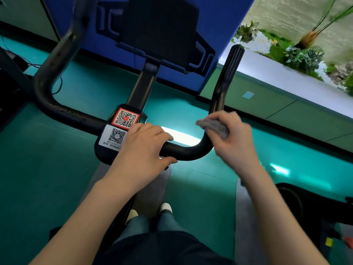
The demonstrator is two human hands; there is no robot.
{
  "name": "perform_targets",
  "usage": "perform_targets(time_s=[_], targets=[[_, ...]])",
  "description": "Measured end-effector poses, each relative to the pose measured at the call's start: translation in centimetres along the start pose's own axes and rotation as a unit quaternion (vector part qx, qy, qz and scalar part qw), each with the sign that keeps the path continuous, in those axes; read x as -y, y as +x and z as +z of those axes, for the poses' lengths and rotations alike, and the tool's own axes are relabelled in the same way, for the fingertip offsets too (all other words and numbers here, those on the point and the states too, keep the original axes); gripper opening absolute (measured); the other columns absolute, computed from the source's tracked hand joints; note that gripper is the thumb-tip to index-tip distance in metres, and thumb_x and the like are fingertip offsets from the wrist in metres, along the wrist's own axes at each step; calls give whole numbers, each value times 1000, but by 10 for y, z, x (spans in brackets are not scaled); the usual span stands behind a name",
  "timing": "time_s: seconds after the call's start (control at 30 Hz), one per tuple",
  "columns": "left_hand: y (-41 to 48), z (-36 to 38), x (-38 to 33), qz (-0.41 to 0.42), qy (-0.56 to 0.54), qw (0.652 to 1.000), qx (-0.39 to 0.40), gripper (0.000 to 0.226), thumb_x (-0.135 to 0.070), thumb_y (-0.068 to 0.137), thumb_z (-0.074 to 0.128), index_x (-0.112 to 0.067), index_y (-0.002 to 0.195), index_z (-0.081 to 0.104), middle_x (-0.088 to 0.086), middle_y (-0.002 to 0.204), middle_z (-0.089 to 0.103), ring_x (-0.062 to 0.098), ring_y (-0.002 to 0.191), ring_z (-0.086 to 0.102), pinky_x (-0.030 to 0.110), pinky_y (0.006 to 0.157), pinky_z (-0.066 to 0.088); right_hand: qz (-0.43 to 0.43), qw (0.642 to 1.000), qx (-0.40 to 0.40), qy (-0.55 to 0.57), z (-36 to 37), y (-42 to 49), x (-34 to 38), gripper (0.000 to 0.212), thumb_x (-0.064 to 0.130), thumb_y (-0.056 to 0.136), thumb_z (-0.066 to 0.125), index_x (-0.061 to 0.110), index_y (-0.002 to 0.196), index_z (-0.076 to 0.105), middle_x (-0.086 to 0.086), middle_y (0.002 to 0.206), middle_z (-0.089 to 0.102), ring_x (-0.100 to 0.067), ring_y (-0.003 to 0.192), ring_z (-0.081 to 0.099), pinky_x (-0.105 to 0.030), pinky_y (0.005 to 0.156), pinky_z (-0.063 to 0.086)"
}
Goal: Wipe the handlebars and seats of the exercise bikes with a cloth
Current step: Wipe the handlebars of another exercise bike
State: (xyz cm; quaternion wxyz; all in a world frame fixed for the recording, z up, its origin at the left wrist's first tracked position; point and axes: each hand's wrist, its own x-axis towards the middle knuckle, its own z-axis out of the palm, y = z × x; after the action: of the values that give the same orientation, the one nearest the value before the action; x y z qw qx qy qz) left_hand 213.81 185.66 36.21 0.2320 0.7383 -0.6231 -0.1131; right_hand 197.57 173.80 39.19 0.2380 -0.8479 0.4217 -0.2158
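Handlebar (183, 152): right in front of me, crossbar running left to right, both ends turning up and away.
Left hand (141, 148): I've got it on the crossbar, fingers over the top, thumb underneath.
Stickers (122, 125): two on the centre plate, one behind the other, just left of my left hand.
Right hand (235, 142): at the right bend of the bar.
Cloth (215, 127): pinched in my right hand, at that bend.
Stem (142, 87): rising from behind the plate.
Console (160, 29): on top of the stem, between the upturned ends.
Ledge (277, 77): off to my right, plants (303, 54) on top.
Feet (166, 207): down on the floor, between my arms.
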Motion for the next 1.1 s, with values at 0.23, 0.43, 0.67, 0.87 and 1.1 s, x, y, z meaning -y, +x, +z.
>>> perform_targets(time_s=[0.23,0.43,0.67,0.87,1.1], targets=[[-1,1,8,10,-39,999,-1,39,-43,69,75,-21,100,66,-10,94,62,14,95,53,20,92,19,-103,926,276,-238,-11,52,14,19,7,82,52,11,97,64,-9,91,55,-19,91,47,-34,81,43],[0,2,10,7,-55,998,-3,37,-40,68,78,-20,97,67,-8,91,64,16,93,54,23,92,24,-101,873,383,-285,-7,57,35,20,7,77,48,16,85,64,1,81,60,-20,85,52,-40,80,49],[-1,0,9,6,-45,999,1,38,-42,70,75,-21,101,66,-9,95,62,14,96,52,24,94,24,-63,895,396,-198,-3,50,32,19,7,78,52,18,82,67,3,74,67,-25,72,65,-44,63,56],[-1,-3,7,23,-24,999,9,38,-41,72,74,-21,104,65,-8,98,61,16,99,51,24,94,20,-65,945,273,-170,-8,39,24,16,9,82,56,13,93,68,1,83,68,-17,85,60,-33,74,49],[-11,-13,17,29,9,999,-43,40,-25,66,82,-12,101,69,2,106,63,26,108,53,33,96,26,-22,986,105,-127,37,-14,41,17,11,85,56,10,100,64,-9,84,56,-28,90,50,-32,70,32]])
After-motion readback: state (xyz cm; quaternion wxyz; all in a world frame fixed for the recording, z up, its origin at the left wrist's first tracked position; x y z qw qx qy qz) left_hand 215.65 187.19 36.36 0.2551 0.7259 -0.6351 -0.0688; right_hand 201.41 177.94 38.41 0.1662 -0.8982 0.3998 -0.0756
